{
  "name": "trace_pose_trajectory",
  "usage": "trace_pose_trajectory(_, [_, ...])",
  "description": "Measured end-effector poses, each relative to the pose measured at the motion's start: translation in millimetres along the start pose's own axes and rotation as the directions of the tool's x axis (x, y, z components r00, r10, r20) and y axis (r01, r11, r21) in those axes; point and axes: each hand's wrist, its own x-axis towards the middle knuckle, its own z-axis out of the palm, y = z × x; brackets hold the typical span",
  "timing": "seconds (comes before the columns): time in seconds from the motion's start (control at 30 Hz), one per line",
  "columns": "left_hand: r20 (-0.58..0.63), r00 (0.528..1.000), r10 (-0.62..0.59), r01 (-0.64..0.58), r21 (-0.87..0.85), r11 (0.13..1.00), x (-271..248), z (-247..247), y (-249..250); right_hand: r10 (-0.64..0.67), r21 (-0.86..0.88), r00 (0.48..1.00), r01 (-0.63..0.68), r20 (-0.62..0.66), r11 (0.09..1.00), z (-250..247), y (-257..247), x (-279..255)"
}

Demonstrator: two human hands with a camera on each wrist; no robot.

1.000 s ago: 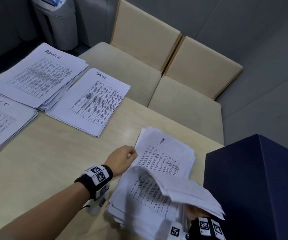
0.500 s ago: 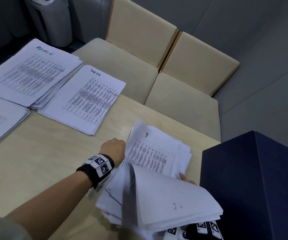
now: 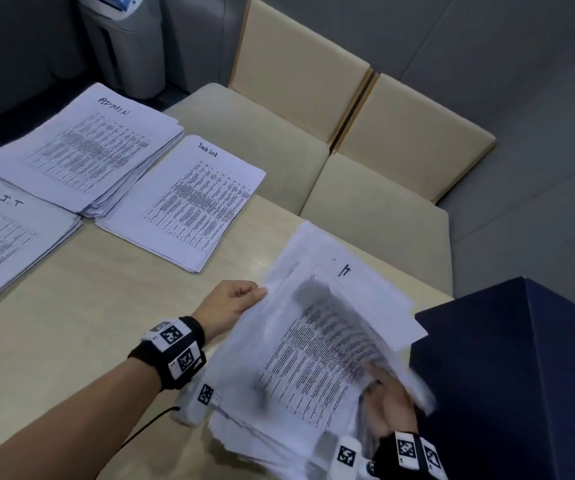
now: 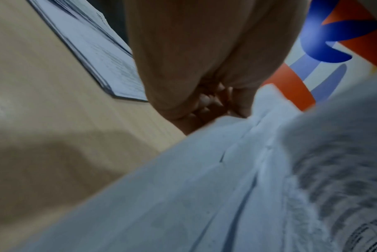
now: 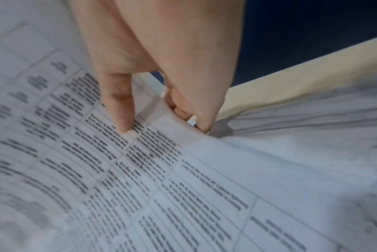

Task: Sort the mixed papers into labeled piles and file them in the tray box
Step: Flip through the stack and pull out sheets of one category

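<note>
A loose mixed stack of printed papers [image 3: 313,358] lies at the near right of the table, its top sheet marked "IT". My left hand [image 3: 255,294] pinches the stack's raised left edge; in the left wrist view its curled fingers [image 4: 224,105] hold that edge. My right hand [image 3: 378,382] holds upper sheets at the right edge, one finger [image 5: 123,119] on the print and the others curled beneath. Labelled piles lie at the far left: ADMIN [image 3: 82,150], Task List [image 3: 185,202] and IT [image 3: 2,244]. The dark navy box [image 3: 521,375] stands right of the stack.
The light wooden table [image 3: 71,323] shows bare between the piles and the stack. Two beige chairs [image 3: 313,98] stand beyond its far edge. A grey bin-like unit [image 3: 123,39] is at the back left. The navy box [image 5: 312,25] is close to my right hand.
The bundle my right hand had turned up and over now lies lower, printed side up. My left hand, earlier a fist at the stack's edge, now pinches that edge and lifts it.
</note>
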Motion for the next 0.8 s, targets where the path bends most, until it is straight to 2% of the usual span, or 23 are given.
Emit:
trace_pose_trajectory(0.03, [-0.032, 0.999, -0.006, 0.006, -0.012, 1.0, 0.5, -0.7, -3.3, 0.058, 0.047, 0.998, -0.057, -0.012, 0.997, -33.6, 41.9, -21.3])
trace_pose_trajectory(0.07, [-0.05, 0.999, -0.017, 0.016, -0.023, 1.0, 1.1, 0.2, -4.6, 0.109, 0.053, 0.994, -0.11, 0.022, 0.993, -36.4, 41.1, -17.8])
trace_pose_trajectory(0.1, [-0.074, 0.997, -0.035, 0.032, -0.039, 0.999, 3.7, -0.5, -9.4, 0.152, 0.022, 0.988, -0.152, -0.013, 0.988, -40.5, 47.8, -23.7])
trace_pose_trajectory(0.23, [-0.127, 0.987, -0.103, 0.098, -0.051, 0.994, 10.6, 3.2, -21.1, 0.122, 0.071, 0.992, -0.12, -0.017, 0.99, -42.3, 42.2, -24.9])
trace_pose_trajectory(0.3, [-0.103, 0.991, -0.082, 0.079, -0.028, 0.996, 10.5, 5.3, -24.2, 0.101, 0.129, 0.995, -0.101, 0.004, 0.987, -41.6, 42.8, -31.9])
trace_pose_trajectory(0.4, [-0.038, 0.999, -0.031, 0.027, -0.111, 0.993, 2.0, 18.2, -10.0, 0.087, 0.176, 0.995, -0.094, 0.045, 0.98, -37.9, 41.3, -33.0])
trace_pose_trajectory(0.47, [0.029, 1.0, -0.007, 0.011, -0.171, 0.985, -1.4, 25.8, -4.2, 0.065, 0.193, 0.998, -0.065, 0.006, 0.979, -37.2, 42.5, -32.7])
trace_pose_trajectory(0.53, [0.077, 0.997, -0.029, 0.042, -0.179, 0.983, -4.5, 29.7, 0.2, 0.084, 0.202, 0.996, -0.082, -0.003, 0.976, -32.6, 41.5, -36.5])
trace_pose_trajectory(0.6, [0.122, 0.987, -0.101, 0.119, -0.153, 0.981, -5.9, 33.6, 2.0, 0.161, 0.147, 0.986, -0.165, 0.036, 0.975, -27.0, 35.7, -36.6])
trace_pose_trajectory(0.63, [0.117, 0.982, -0.15, 0.163, -0.115, 0.98, -6.0, 35.0, 4.1, 0.159, 0.109, 0.984, -0.168, 0.081, 0.98, -32.6, 39.0, -30.6])
trace_pose_trajectory(0.67, [0.069, 0.981, -0.181, 0.186, -0.07, 0.98, -6.1, 35.9, 4.8, 0.131, 0.087, 0.989, -0.136, 0.067, 0.987, -37.3, 42.9, -24.0])
trace_pose_trajectory(0.7, [0.006, 0.978, -0.21, 0.21, -0.047, 0.976, -5.0, 37.4, 5.0, 0.045, 0.112, 0.99, -0.06, 0.134, 0.992, -39.6, 44.2, -26.3])
trace_pose_trajectory(0.77, [-0.089, 0.986, -0.14, 0.144, 0.039, 0.989, 1.3, 35.6, 0.9, -0.011, 0.162, 0.974, -0.026, 0.226, 0.986, -37.0, 46.7, -29.2])
trace_pose_trajectory(0.8, [-0.134, 0.988, -0.083, 0.102, 0.147, 0.984, 6.0, 34.2, -3.2, -0.02, 0.16, 0.971, -0.019, 0.237, 0.987, -39.9, 49.8, -26.5])
